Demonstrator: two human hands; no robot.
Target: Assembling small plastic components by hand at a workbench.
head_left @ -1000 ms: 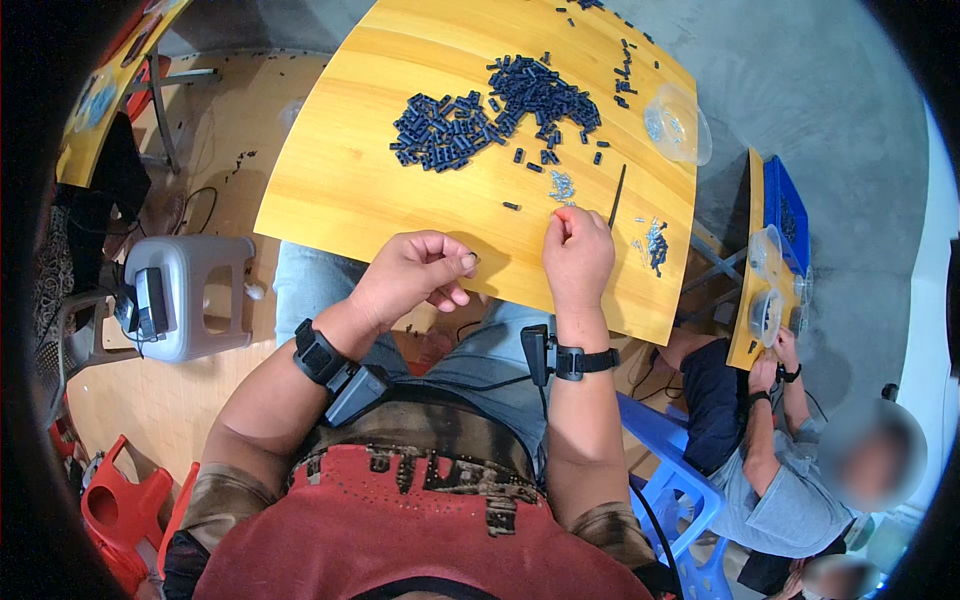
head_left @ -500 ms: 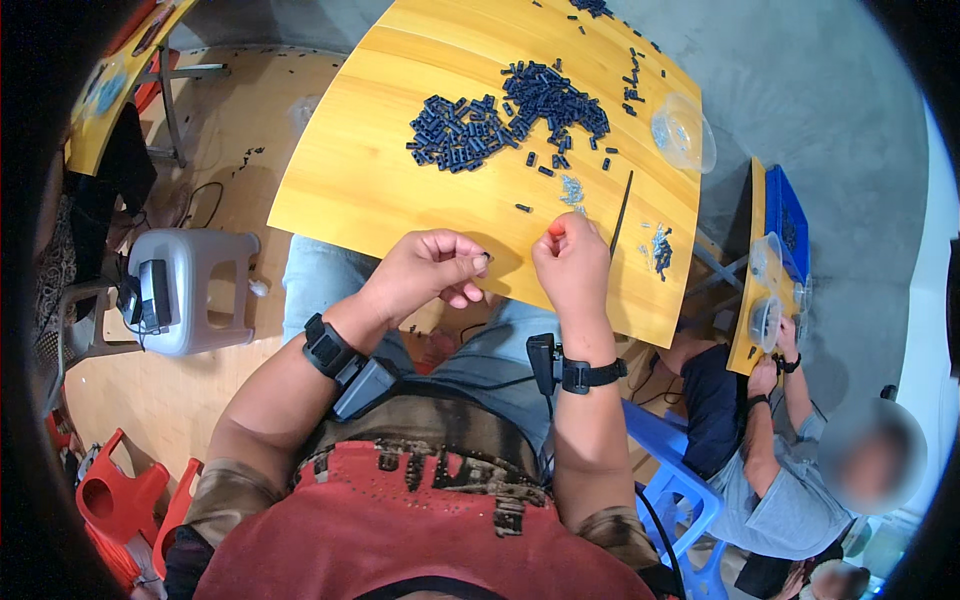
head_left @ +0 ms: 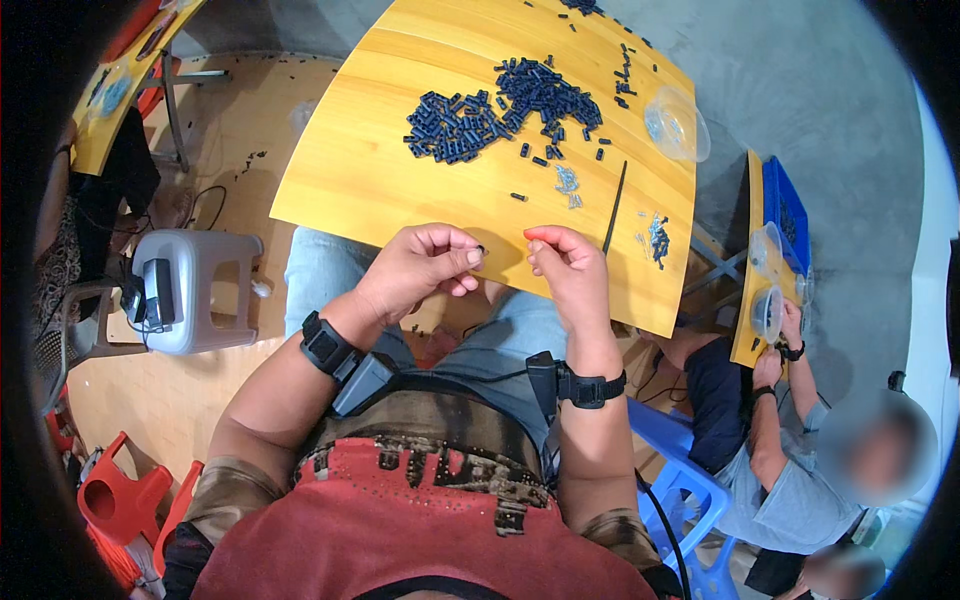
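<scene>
Over the near edge of the table, my left hand (head_left: 422, 268) pinches a small black plastic part (head_left: 481, 249) between thumb and forefinger; most of it is hidden. Facing it, my right hand (head_left: 577, 277) has thumb and forefinger drawn together, and whatever they hold is too small to tell. Beyond my hands lies one loose black part (head_left: 519, 197). Small silvery metal pieces (head_left: 567, 182) are grouped near a thin black rod (head_left: 616, 205). Right of the rod is a little heap of dark and silvery pieces (head_left: 658, 242). Two large piles of black parts (head_left: 455, 128) spread farther back.
The yellow table (head_left: 340, 160) carries a clear plastic tub (head_left: 690, 125) at its right edge. A grey stool (head_left: 195, 300) stands left, a blue stool (head_left: 700, 495) right. At another table, a co-worker's hands (head_left: 768, 368) are beside a clear bowl and blue tray (head_left: 788, 215).
My right hand has drawn back toward me from the silvery pieces, its fingertips turning toward my left hand. My left hand stays nearly in place with the black part.
</scene>
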